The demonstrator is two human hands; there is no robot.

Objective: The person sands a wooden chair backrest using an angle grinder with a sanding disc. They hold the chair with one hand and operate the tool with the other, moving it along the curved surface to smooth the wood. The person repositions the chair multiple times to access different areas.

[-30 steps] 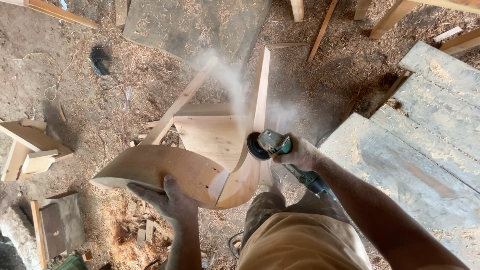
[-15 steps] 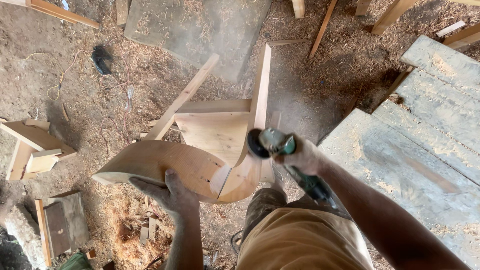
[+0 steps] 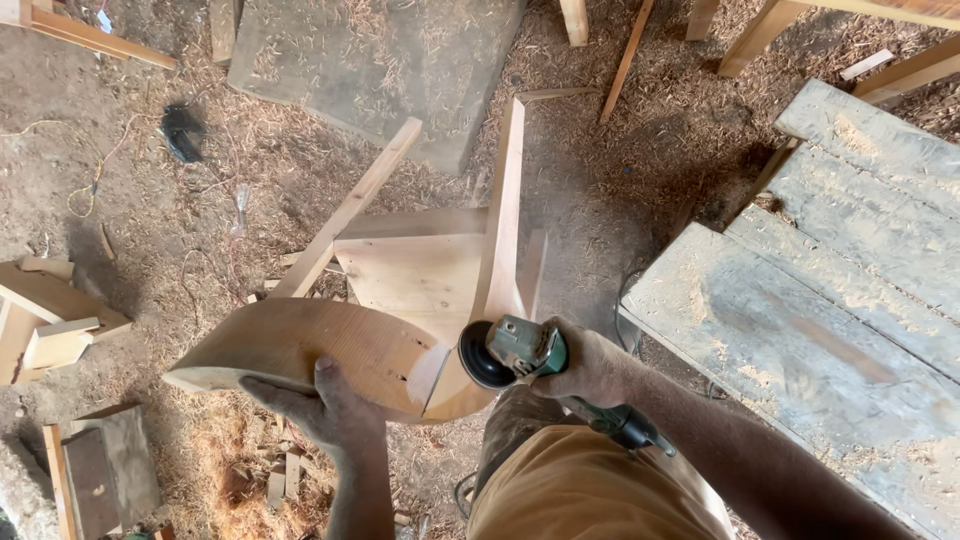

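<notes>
Sawdust-strewn workshop floor [image 3: 620,200], littered with shavings and offcuts. Near mid-floor, an unfinished wooden chair frame [image 3: 430,270] lying tipped over, its two pale legs [image 3: 505,200] reaching toward the far edge, its curved backrest piece [image 3: 300,350] arching toward the near left. Left hand [image 3: 325,405] pressed on the near edge of that curved piece, fingers spread flat, thumb up against the face. Right hand [image 3: 590,365] wrapped tight round a green angle grinder [image 3: 520,350], dark sanding disc [image 3: 478,357] touching the joint where curved piece meets leg; black cable end trailing back along the forearm. Tan trousers at the bottom edge. Along the right edge of the floor, weathered grey planks [image 3: 800,300] dusted with sawdust. At the far edge, a grey slab [image 3: 370,60] lying flat. By the left edge, scrap wood blocks [image 3: 50,320] in a small heap, plus a black object [image 3: 182,132] too small to identify.
</notes>
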